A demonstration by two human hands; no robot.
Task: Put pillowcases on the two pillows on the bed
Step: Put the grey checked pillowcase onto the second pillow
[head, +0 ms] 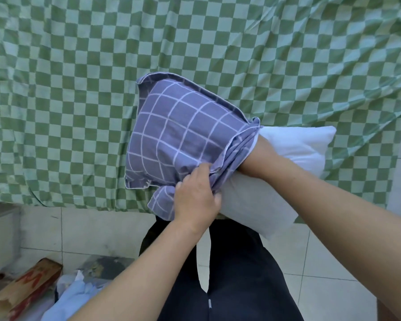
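Pillow half inside a purple case, held over the bed edge.

The soft white pillow (294, 147) juts from the bunched mouth of the grid-patterned cloth case (178, 135), above the green checked sheet (79, 77). The left hand (195, 195) pinches the gathered hem with curled fingers. The right hand (252, 156) goes into the opening; its fingers are hidden by fabric, so their state cannot be told. The crumpled paper bag (26, 288) on the tile floor is partly cut off.
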